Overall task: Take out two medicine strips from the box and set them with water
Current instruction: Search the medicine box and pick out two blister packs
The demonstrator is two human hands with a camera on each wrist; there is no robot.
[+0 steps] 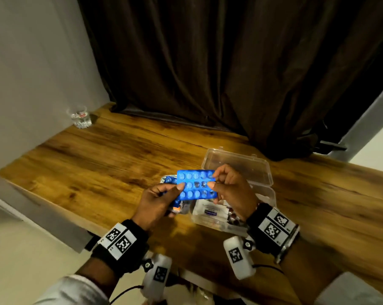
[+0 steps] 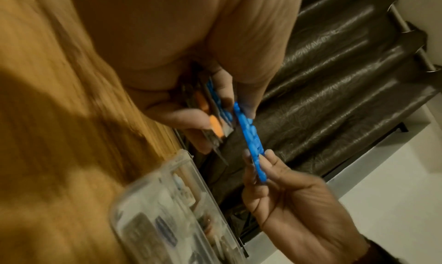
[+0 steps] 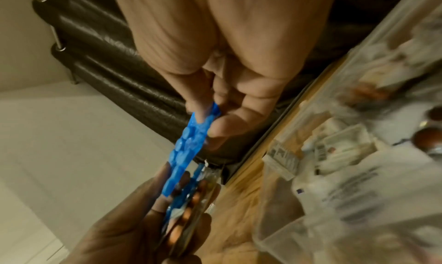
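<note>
A blue blister strip point(image 1: 196, 184) is held above the table between both hands. My right hand point(image 1: 213, 180) pinches its right end between thumb and fingers. My left hand point(image 1: 173, 191) lays its thumb on the strip's left end and grips a stack of other strips point(image 1: 177, 208) behind it. In the left wrist view the blue strip point(image 2: 251, 141) shows edge-on, with the orange-pill stack point(image 2: 215, 124) beside it. The right wrist view shows the same blue strip point(image 3: 189, 145). The clear plastic box point(image 1: 272, 194) stands open under my right hand. A glass of water point(image 1: 80, 117) sits far back left.
The box lid point(image 1: 236, 166) lies folded back behind the box, which holds packets and dark capsules point(image 1: 232, 216). The wooden table point(image 1: 109, 161) stretches left toward the glass. A dark curtain point(image 1: 208, 62) hangs behind and a grey wall point(image 1: 32, 62) bounds the left.
</note>
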